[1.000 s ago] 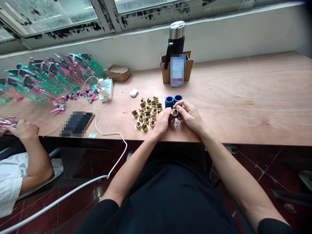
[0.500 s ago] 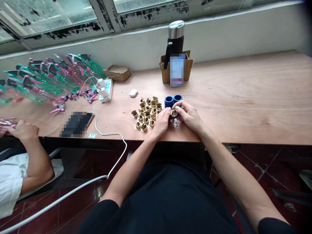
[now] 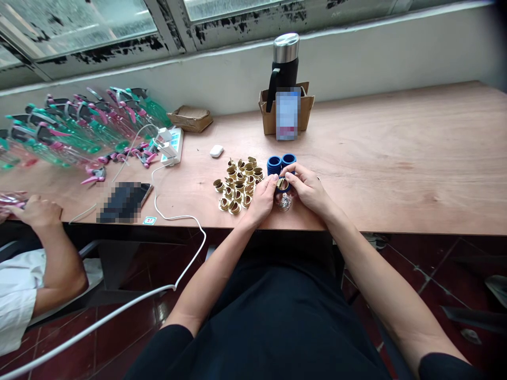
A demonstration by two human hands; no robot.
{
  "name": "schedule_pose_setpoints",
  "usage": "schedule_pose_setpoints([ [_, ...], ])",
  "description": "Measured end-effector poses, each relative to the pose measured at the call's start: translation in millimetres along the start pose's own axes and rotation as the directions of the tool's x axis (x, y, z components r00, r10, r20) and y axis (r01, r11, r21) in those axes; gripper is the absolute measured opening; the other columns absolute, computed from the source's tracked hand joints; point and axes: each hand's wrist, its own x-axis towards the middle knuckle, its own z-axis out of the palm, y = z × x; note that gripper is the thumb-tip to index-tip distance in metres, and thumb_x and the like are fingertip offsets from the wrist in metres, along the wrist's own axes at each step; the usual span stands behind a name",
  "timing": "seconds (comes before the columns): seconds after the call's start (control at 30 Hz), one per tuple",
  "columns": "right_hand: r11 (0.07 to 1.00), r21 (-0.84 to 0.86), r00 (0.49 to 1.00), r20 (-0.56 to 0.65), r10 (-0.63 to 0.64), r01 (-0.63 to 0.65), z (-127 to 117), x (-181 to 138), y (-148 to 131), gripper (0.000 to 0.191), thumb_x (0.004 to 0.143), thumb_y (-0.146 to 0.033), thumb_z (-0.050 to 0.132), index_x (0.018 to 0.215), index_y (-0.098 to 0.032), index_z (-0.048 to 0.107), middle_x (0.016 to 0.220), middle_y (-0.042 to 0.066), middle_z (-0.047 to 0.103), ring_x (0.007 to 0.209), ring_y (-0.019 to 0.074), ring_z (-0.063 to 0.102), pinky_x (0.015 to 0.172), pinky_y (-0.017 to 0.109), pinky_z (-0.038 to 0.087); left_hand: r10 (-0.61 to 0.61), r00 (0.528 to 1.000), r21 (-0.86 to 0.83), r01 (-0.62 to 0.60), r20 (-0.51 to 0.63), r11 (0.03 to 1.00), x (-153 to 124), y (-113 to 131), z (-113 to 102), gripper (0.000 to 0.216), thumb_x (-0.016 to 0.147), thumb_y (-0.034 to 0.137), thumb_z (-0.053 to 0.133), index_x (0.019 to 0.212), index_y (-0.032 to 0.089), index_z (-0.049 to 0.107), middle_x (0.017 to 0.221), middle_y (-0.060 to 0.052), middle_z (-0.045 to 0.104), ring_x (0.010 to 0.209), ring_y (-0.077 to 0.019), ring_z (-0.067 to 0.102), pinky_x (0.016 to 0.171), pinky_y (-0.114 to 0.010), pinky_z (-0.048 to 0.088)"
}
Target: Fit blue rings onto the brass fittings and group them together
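My left hand [image 3: 263, 198] and my right hand [image 3: 310, 188] meet over the wooden table's [image 3: 396, 158] front edge, both pinching one small brass clip [image 3: 282, 183] between their fingertips. Just left of them lies a pile of several brass clips [image 3: 238, 185]. Two blue rings [image 3: 281, 162] stand right behind my fingers. A small heap of thin wire springs [image 3: 284, 202] lies under my hands.
A black flask [image 3: 284, 66] stands in a cardboard box [image 3: 288, 113] at the back with a phone [image 3: 287, 115] leaning on it. A white earbud case [image 3: 216, 151], power strip [image 3: 171, 144] with white cable, and another phone [image 3: 124, 201] lie left. Pink-and-green tools [image 3: 75, 126] fill the far left, by another person's hand [image 3: 36, 211].
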Motion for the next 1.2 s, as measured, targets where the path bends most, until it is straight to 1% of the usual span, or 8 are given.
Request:
schedule_pose_setpoints([
  [0.13, 1.0, -0.021, 1.0, -0.007, -0.011, 0.01, -0.9, 0.1, 0.7, 0.019, 0.105, -0.042, 0.061, 0.102, -0.023, 0.066, 0.079, 0.0, 0.063, 0.064, 0.0146, 0.058, 0.056, 0.028, 0.046, -0.032, 0.999, -0.035, 0.031, -0.003, 0.999, 0.1, -0.7, 0.8, 0.05, 0.101, 0.067, 0.058, 0.085, 0.019, 0.054, 0.073, 0.0, 0.055, 0.059, -0.0111, 0.05, 0.056, -0.025, 0.043],
  [0.27, 0.999, -0.027, 1.0, -0.014, -0.023, 0.022, -0.7, 0.2, 0.4, 0.02, 0.105, -0.043, 0.062, 0.101, -0.024, 0.066, 0.08, 0.0, 0.064, 0.065, 0.0153, 0.06, 0.056, 0.028, 0.047, -0.034, 0.999, -0.06, 0.034, 0.0, 0.998, 0.0, -0.7, 1.3, 0.05, 0.102, 0.066, 0.057, 0.085, 0.019, 0.055, 0.072, 0.0, 0.056, 0.059, -0.0116, 0.051, 0.056, -0.026, 0.044],
  [0.43, 0.999, -0.032, 0.999, -0.022, -0.028, 0.027, -0.3, 0.3, -0.3, 0.023, 0.104, -0.047, 0.063, 0.1, -0.024, 0.066, 0.078, 0.0, 0.064, 0.063, 0.0154, 0.059, 0.055, 0.029, 0.046, -0.043, 0.999, -0.046, 0.043, 0.012, 0.998, 0.5, -0.4, 1.5, 0.05, 0.103, 0.067, 0.055, 0.086, 0.019, 0.055, 0.071, -0.001, 0.057, 0.058, -0.0123, 0.052, 0.056, -0.027, 0.044],
  [0.63, 1.0, -0.004, 0.998, -0.052, -0.019, 0.018, -0.8, 0.7, -0.1, 0.024, 0.104, -0.048, 0.064, 0.102, -0.024, 0.065, 0.079, 0.0, 0.066, 0.062, 0.0144, 0.06, 0.055, 0.028, 0.045, -0.036, 0.999, -0.045, 0.037, 0.029, 0.998, 0.2, 1.5, 2.0, 0.052, 0.104, 0.067, 0.052, 0.086, 0.019, 0.058, 0.066, 0.0, 0.056, 0.056, -0.0127, 0.051, 0.055, -0.028, 0.043],
  [0.97, 1.0, 0.013, 0.999, -0.045, -0.011, 0.012, -0.6, 1.0, -0.4, 0.024, 0.102, -0.048, 0.066, 0.102, -0.024, 0.064, 0.076, -0.001, 0.066, 0.06, 0.0142, 0.06, 0.054, 0.028, 0.044, -0.004, 0.999, -0.031, 0.005, 0.033, 1.0, -1.1, 1.1, 1.6, 0.05, 0.104, 0.065, 0.055, 0.085, 0.019, 0.056, 0.068, 0.001, 0.054, 0.058, -0.0117, 0.049, 0.057, -0.027, 0.042],
  [1.2, 1.0, 0.002, 0.999, -0.04, 0.003, -0.003, -0.6, 0.9, -1.6, 0.025, 0.102, -0.049, 0.066, 0.102, -0.025, 0.064, 0.077, 0.0, 0.067, 0.06, 0.0151, 0.061, 0.054, 0.029, 0.046, -0.011, 1.0, -0.004, 0.011, 0.013, 1.0, -1.1, 0.1, 0.9, 0.05, 0.103, 0.067, 0.055, 0.086, 0.019, 0.057, 0.07, 0.0, 0.055, 0.06, -0.0119, 0.05, 0.057, -0.027, 0.043],
])
